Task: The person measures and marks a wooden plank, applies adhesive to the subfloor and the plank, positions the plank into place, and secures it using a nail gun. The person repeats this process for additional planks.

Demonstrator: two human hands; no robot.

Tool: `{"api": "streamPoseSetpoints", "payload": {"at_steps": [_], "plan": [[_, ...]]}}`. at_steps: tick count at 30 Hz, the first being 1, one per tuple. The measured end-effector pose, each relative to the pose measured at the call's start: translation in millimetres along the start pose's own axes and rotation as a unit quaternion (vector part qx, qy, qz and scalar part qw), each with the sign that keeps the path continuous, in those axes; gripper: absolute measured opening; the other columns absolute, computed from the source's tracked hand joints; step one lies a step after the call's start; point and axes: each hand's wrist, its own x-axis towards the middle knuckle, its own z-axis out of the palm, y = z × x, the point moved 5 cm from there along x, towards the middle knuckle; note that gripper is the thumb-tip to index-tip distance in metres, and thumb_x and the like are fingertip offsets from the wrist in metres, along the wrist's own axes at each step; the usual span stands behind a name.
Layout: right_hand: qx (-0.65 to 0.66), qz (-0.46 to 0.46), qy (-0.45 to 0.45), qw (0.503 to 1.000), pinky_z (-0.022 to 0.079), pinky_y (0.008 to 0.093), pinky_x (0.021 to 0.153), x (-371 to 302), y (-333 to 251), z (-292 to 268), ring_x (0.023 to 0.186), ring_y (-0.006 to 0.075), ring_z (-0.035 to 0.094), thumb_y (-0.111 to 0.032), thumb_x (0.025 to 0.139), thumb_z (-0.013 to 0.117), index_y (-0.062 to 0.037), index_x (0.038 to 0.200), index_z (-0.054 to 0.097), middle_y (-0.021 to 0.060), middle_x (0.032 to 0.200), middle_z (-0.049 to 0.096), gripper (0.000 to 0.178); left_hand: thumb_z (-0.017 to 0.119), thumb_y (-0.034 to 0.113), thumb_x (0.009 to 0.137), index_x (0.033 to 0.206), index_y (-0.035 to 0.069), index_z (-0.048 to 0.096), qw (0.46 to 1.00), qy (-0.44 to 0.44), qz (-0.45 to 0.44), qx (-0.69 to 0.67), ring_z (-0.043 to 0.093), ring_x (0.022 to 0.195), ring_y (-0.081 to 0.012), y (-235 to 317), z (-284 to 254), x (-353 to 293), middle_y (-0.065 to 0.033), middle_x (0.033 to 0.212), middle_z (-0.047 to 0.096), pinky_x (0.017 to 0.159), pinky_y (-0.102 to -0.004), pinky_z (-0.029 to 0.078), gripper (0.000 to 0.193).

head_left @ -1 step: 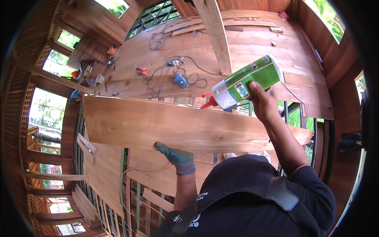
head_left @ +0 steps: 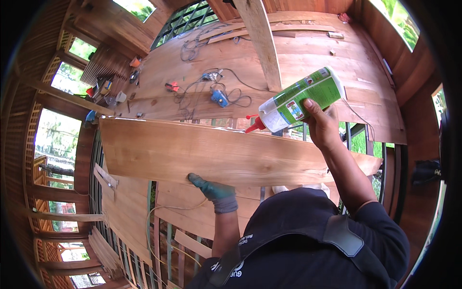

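A long wooden plank (head_left: 202, 151) stretches across the middle, tilted so that its broad face is toward me. My left hand (head_left: 214, 189), in a green and grey work glove, grips its near edge, with the fingers hidden behind the board. My bare right hand (head_left: 323, 124) is wrapped round a green and white glue bottle (head_left: 303, 96), tipped nozzle-down. Its red nozzle (head_left: 255, 126) meets the plank's far edge, and a line of white glue (head_left: 222, 128) runs along that edge to the left.
Blue power tool (head_left: 220, 98) and tangled cords lie on the plank floor beyond the board. A wooden post (head_left: 262, 43) rises behind the bottle. Gaps between floor joists (head_left: 180, 260) open below me. Loose boards (head_left: 103, 255) lie at lower left, and a white cup (head_left: 121, 96) stands far left.
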Motion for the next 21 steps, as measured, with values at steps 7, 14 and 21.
{"api": "streamPoseSetpoints", "payload": {"at_steps": [7, 14, 21], "plan": [[-0.02, 0.0, 0.044, 0.999, 0.06, 0.0368, 0.078, -1.0, 1.4, -25.0, 0.093, 0.0238, 0.071, -0.019, 0.091, 0.075, 0.0043, 0.119, 0.06, 0.0142, 0.106, 0.07, 0.039, 0.026, 0.068, 0.101, 0.161, 0.023, 0.022, 0.999, -0.02, -0.024, -0.036, 0.031, 0.147, -0.0259, -0.5, 12.0, 7.6, -0.0038, 0.165, 0.023, 0.122, -0.0474, 0.026, 0.075], [-0.031, -0.001, 0.052, 0.998, 0.06, 0.0369, 0.078, -4.6, -5.0, -39.2, 0.093, 0.024, 0.071, -0.018, 0.092, 0.073, 0.0051, 0.121, 0.058, 0.0151, 0.107, 0.069, 0.04, 0.027, 0.072, 0.099, 0.16, 0.024, 0.023, 0.999, -0.011, -0.023, -0.025, 0.029, 0.148, -0.0276, -4.3, 13.4, 11.6, -0.0049, 0.164, 0.027, 0.121, -0.0491, 0.025, 0.078], [-0.024, 0.004, 0.083, 0.996, 0.062, 0.0382, 0.08, -8.0, 3.2, -65.3, 0.095, 0.0238, 0.07, -0.018, 0.093, 0.072, 0.0038, 0.127, 0.052, 0.0142, 0.109, 0.066, 0.044, 0.033, 0.076, 0.095, 0.158, 0.022, 0.031, 1.0, -0.005, -0.022, -0.017, 0.032, 0.146, -0.0298, -12.0, 3.3, 25.9, -0.0059, 0.162, 0.03, 0.12, -0.0504, 0.027, 0.083]]}}
